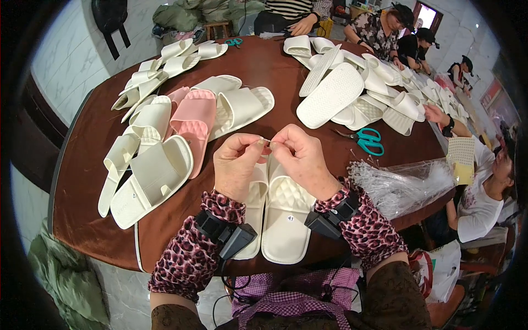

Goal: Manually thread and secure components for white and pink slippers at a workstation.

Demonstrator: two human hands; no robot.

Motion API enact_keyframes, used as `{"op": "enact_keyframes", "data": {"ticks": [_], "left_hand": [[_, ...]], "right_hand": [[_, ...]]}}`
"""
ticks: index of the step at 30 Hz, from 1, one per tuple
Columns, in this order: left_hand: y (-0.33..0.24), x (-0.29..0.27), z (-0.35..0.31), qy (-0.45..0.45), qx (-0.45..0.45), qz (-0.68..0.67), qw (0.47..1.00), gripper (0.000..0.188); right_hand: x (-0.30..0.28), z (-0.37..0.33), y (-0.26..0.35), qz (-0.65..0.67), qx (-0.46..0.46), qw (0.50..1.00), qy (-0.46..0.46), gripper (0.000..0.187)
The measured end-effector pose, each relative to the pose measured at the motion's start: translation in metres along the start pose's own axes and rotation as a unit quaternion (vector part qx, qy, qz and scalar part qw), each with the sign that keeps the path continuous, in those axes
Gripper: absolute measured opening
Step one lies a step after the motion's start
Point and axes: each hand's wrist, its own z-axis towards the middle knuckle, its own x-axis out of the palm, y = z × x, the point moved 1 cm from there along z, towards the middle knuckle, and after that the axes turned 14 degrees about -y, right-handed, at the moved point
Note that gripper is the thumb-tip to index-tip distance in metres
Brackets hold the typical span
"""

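Note:
My left hand (238, 164) and my right hand (301, 159) are raised over the table with thumbs and forefingers pinched close together. Between the fingertips is a thin whitish strand (266, 141), too small to make out fully. Below them a pair of white slippers lies side by side, toes away from me: the right slipper (286, 236) shows its heel and quilted footbed, while my left hand and wrist partly cover the left slipper (251, 220).
White slippers (159, 170) and a pink slipper (193, 118) lie at the left. A pile of white slippers (333, 96) stands far right. Teal-handled snips (367, 141) lie near a clear bag of thin plastic ties (399, 184). Co-workers sit around the brown-covered table (82, 220).

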Motion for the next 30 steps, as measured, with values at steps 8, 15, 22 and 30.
{"op": "enact_keyframes", "data": {"ticks": [8,15,22,30], "left_hand": [[0.0065,0.0012,-0.0007,-0.009,0.058,0.028,0.998,0.007],[0.0051,0.0012,-0.0020,-0.023,0.063,0.062,0.996,0.006],[0.0009,-0.0008,0.0036,0.030,-0.011,0.025,0.999,0.007],[0.0004,-0.0040,0.0064,0.071,-0.050,-0.003,0.996,0.006]], "right_hand": [[0.0011,-0.0022,-0.0015,-0.014,-0.022,1.000,0.001,0.008],[0.0036,-0.0026,-0.0008,-0.032,-0.064,0.997,-0.008,0.008],[0.0013,-0.0013,-0.0022,0.018,-0.030,0.999,-0.018,0.007],[0.0000,-0.0025,-0.0021,0.000,-0.048,0.999,-0.011,0.007]]}}
